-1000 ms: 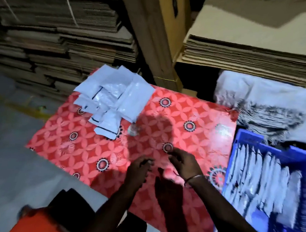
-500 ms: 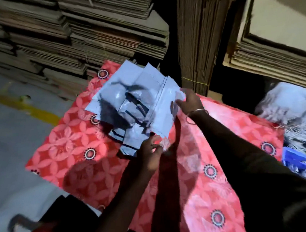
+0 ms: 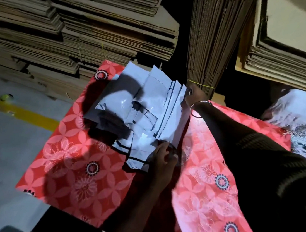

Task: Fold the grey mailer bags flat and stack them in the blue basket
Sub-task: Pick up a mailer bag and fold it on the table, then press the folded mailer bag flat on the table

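Head view: red floral cloth [image 3: 80, 166] — both hands pinch mailer pile [image 3: 139, 110]; cardboard stacks [image 3: 82, 25] behind.

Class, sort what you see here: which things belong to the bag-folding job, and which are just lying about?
Job:
grey mailer bags
left hand, at the pile's near edge
right hand, at its far corner

Lying about:
cardboard stacks
floral red cloth
white sack

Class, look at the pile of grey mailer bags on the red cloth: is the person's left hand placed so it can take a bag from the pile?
Probably yes. The left hand already rests at the near edge of the grey mailer bags, with nothing between them.
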Motion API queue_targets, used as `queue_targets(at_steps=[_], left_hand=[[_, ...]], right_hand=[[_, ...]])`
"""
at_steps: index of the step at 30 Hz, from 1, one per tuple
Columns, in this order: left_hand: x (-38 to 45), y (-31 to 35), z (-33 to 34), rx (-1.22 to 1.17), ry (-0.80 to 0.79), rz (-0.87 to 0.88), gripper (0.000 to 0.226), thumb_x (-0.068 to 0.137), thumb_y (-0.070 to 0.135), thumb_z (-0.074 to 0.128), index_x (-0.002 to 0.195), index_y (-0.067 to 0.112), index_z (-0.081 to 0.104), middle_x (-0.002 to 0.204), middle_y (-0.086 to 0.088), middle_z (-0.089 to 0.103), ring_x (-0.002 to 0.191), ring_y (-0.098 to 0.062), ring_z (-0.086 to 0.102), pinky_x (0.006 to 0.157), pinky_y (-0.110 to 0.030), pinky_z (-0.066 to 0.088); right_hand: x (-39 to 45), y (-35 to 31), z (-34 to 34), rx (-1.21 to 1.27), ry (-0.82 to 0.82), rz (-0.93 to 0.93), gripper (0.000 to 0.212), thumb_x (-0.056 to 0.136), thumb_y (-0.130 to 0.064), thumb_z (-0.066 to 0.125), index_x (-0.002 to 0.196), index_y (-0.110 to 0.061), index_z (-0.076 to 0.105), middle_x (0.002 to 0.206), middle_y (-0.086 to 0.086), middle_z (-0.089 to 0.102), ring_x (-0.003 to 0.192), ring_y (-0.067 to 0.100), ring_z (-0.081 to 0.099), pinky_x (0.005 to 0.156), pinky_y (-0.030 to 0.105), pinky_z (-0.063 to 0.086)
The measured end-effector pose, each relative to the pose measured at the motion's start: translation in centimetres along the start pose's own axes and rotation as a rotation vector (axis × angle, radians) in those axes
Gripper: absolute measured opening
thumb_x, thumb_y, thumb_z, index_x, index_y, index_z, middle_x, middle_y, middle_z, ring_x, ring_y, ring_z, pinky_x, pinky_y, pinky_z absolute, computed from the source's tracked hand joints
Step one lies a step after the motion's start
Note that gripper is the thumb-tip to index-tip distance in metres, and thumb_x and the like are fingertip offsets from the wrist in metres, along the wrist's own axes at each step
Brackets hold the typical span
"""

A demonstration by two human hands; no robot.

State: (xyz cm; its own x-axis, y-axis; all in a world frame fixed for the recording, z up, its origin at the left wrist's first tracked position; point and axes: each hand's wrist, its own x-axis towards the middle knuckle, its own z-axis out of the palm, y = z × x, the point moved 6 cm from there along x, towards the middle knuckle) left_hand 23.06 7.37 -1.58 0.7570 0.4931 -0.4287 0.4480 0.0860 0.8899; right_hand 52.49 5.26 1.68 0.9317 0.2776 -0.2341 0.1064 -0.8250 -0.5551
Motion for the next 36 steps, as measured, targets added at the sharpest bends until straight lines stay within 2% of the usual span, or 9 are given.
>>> queue_targets(at_steps=[4,10,13,17,21,25,29,32,36], left_hand=[[0.0,-0.3,-0.1,-0.014,-0.016,0.004,0.081,0.072,0.053,0.056,0.146,0.019,0.052,0.145,0.001,0.053,0.132,-0.017,0.054,0.109,-0.044,0.048],[-0.2,0.3,-0.3,-0.039,0.034,0.043,0.050,0.088,0.020,0.069,0.137,0.017,0.060,0.133,-0.007,0.063,0.123,-0.019,0.060,0.102,-0.029,0.050],[-1.4,0.6,-0.1,-0.028,0.037,0.111,0.050,0.086,0.034,0.066,0.135,0.024,0.063,0.129,-0.004,0.066,0.119,-0.016,0.063,0.097,-0.026,0.052],[-2.2,1.1,1.2,-0.071,0.007,0.135,0.051,0.080,0.037,0.063,0.131,0.027,0.065,0.132,0.003,0.064,0.122,-0.015,0.061,0.105,-0.034,0.050],[-3.8,1.5,2.9,-0.038,-0.069,0.174,0.038,0.090,0.032,0.063,0.127,0.035,0.066,0.130,0.018,0.065,0.121,-0.005,0.062,0.101,-0.029,0.049],[-5.5,0.4,4.8,-0.050,-0.096,0.132,0.030,0.088,0.034,0.061,0.117,0.032,0.070,0.127,0.012,0.069,0.117,-0.003,0.063,0.094,-0.019,0.046],[-8.3,-1.8,7.0,-0.002,-0.157,0.095,0.039,0.082,0.030,0.062,0.115,0.014,0.072,0.115,0.004,0.073,0.106,-0.007,0.066,0.086,-0.012,0.048],[-9.9,-4.0,8.7,0.040,-0.198,0.065,0.024,0.092,0.010,0.066,0.115,0.008,0.072,0.113,-0.008,0.073,0.099,-0.019,0.066,0.077,-0.017,0.051],[-12.1,-6.2,10.3,0.030,-0.212,-0.017,0.022,0.093,0.014,0.068,0.114,0.012,0.070,0.095,-0.008,0.068,0.085,-0.023,0.059,0.071,-0.032,0.047]], right_hand=[[-1.3,1.4,-0.8,-0.008,-0.034,-0.007,0.045,0.088,-0.005,0.054,0.131,-0.013,0.063,0.128,0.013,0.067,0.118,0.033,0.061,0.095,0.034,0.050],[-3.1,5.3,-3.2,0.089,0.061,0.053,0.042,0.070,-0.019,0.063,0.111,-0.019,0.072,0.097,0.004,0.072,0.093,0.027,0.066,0.074,0.031,0.047],[-5.4,7.2,-5.4,0.131,0.125,0.006,0.036,0.069,-0.019,0.060,0.101,-0.010,0.073,0.092,0.011,0.071,0.087,0.031,0.065,0.075,0.039,0.051],[-9.6,11.3,-8.6,0.189,0.206,0.015,0.049,0.067,-0.026,0.054,0.111,-0.014,0.074,0.096,0.012,0.073,0.090,0.031,0.065,0.074,0.032,0.044],[-15.5,17.3,-11.1,0.302,0.284,0.126,0.044,0.078,-0.022,0.061,0.120,-0.015,0.071,0.096,0.010,0.073,0.088,0.023,0.066,0.077,0.028,0.045],[-23.2,24.3,-11.3,0.370,0.294,0.223,0.045,0.085,-0.006,0.070,0.128,-0.016,0.066,0.091,0.009,0.072,0.087,0.024,0.068,0.078,0.033,0.050],[-31.7,29.3,-10.2,0.431,0.305,0.296,0.045,0.085,0.000,0.069,0.128,-0.013,0.065,0.088,0.009,0.071,0.076,0.021,0.063,0.060,0.015,0.042],[-36.4,31.8,-9.6,0.451,0.327,0.320,0.046,0.084,0.006,0.067,0.127,-0.009,0.063,0.087,0.008,0.067,0.076,0.023,0.062,0.057,0.005,0.038],[-39.9,33.8,-8.8,0.508,0.313,0.352,0.051,0.085,0.005,0.066,0.133,-0.011,0.061,0.096,0.010,0.070,0.083,0.023,0.065,0.067,0.025,0.044]])
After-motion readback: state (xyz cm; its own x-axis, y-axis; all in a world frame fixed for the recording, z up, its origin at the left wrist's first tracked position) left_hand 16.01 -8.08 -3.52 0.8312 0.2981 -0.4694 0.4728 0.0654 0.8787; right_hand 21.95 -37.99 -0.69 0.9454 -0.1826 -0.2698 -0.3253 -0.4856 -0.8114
